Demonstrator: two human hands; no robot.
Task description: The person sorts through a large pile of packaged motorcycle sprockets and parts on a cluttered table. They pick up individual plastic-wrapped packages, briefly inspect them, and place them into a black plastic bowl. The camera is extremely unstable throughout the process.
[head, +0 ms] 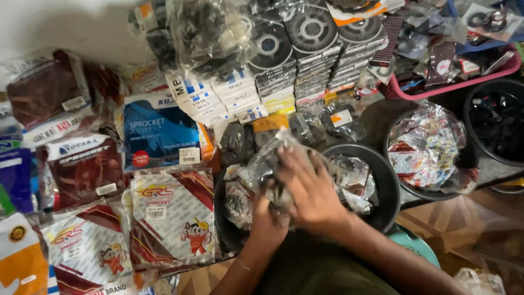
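My right hand [308, 188] lies flat on top of a clear plastic bag of dark metal parts [267, 158], fingers spread over it. My left hand [266, 218] grips the same bag from below, mostly hidden under the right hand. The bag sits at the rim of a black round tub [386, 180] filled with several more clear bags of parts. A thin bracelet shows on my left wrist.
Flat printed packets, red, blue and white [169, 218], lie spread to the left. Stacks of boxed round sprockets [305, 49] stand behind. A second black tub with bagged items [426, 145] sits right, a third [499, 120] further right, a pink basket [458, 82] behind.
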